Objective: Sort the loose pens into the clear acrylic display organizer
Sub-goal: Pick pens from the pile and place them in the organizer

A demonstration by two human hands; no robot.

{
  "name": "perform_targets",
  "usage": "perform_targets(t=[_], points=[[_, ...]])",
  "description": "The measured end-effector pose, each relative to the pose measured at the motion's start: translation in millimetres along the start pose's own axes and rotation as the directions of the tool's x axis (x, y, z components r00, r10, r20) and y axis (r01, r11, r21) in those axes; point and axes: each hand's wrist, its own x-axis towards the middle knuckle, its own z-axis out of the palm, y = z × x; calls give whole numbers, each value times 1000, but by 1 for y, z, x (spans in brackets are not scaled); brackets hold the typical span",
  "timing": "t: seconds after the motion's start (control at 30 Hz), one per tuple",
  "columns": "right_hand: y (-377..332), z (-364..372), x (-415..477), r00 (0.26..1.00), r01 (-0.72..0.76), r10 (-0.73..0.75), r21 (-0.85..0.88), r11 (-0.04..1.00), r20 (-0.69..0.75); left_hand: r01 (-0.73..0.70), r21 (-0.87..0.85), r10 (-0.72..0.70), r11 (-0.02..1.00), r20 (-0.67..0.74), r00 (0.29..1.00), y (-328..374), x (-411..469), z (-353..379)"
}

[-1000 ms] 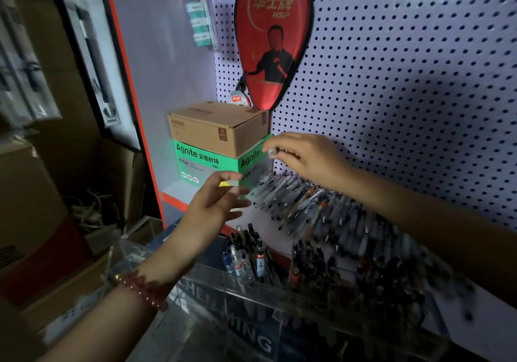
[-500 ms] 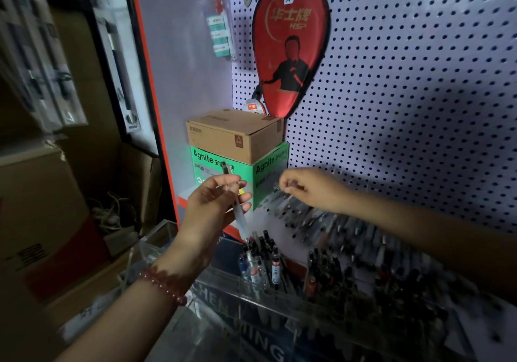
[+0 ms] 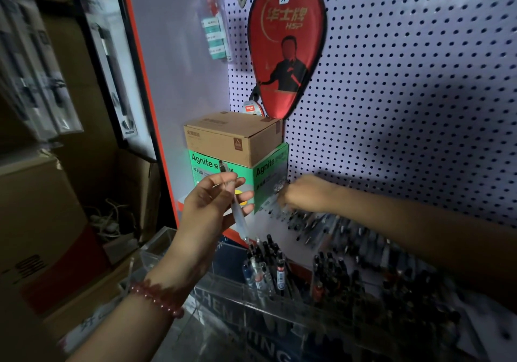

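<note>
The pen (image 3: 240, 219) in play is a frosted, clear-barrelled one. Its long axis runs steeply, close to upright, with the cap end up in front of the green box (image 3: 265, 174) and the tip leaning down and to the right. The tip hangs just above the bunch of pens (image 3: 268, 266) already standing in the clear organizer (image 3: 218, 297), near but not yet in among them.

The left hand (image 3: 207, 208) has it. The grip is closed on the upper part of the barrel between thumb and fingertips, so most of the pen's length hangs below the grip, towards the compartment. From here the move looks like a short drop along the pen's own axis, and the left hand is plainly the nearer one to that slot. The crowded caps under the tip could deflect it.

Further out, the right hand (image 3: 305, 194) reaches into the loose pens (image 3: 335, 230) lying on the table against the pegboard (image 3: 405, 110). It is blurred, knuckles up, and I cannot tell whether its grip has closed on anything.
</note>
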Motion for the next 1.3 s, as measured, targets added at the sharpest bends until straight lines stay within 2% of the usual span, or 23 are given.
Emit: perform_targets(t=[0.1,0.17,0.23,0.33,0.4,0.47,0.57,0.67,0.83,0.9,0.97,1.03,1.07,1.13,1.2,1.23,1.3], points=[[5,-9,-12,997,2,-3,-23,1000,-82,9,5,-9,1000,1,1000,2,-3,-1],[9,-24,-24,975,13,-12,2,1000,-223,21,-5,-21,1000,7,1000,4,-6,-1],[9,-41,-38,913,30,14,102,994,-408,47,-43,-47,998,2,999,5,-9,-1],[-5,-83,-62,773,115,116,318,941,-624,66,-130,-67,989,1,998,9,-14,1],[-21,-110,-79,687,182,128,340,922,-716,43,-176,-44,984,-5,999,12,-16,1],[-40,-129,-91,656,210,102,311,927,-748,13,-206,-11,978,12,1000,17,-18,1],[-71,-138,-94,753,276,58,394,876,-656,-13,-209,28,978,69,997,22,-24,4],[-93,-139,-85,862,254,19,464,849,-506,-22,-165,37,986,90,995,25,-32,6],[-104,-138,-78,926,186,49,566,803,-375,-2,-80,8,997,74,997,23,-36,4],[-106,-137,-77,919,190,129,705,683,-373,-33,-45,36,998,87,996,22,-37,4],[-104,-137,-76,859,208,324,848,487,-397,-86,-11,86,996,85,993,22,-38,8],[-99,-139,-73,768,140,532,905,402,-356,-107,-12,107,994,86,991,22,-40,13],[-95,-140,-72,759,77,582,929,363,-291,-102,-8,102,995,103,989,22,-41,15],[-90,-140,-72,829,-17,550,978,207,-102,-98,1,97,995,162,982,19,-41,17],[-95,-141,-75,883,-12,469,996,83,-28,-153,36,138,988,266,954,14,-41,15],[-97,-141,-75,882,15,467,995,98,-59,-192,62,161,979,333,929,12,-42,14],[-98,-141,-73,840,55,521,979,196,-151,-258,114,184,959,443,877,10,-44,13]])
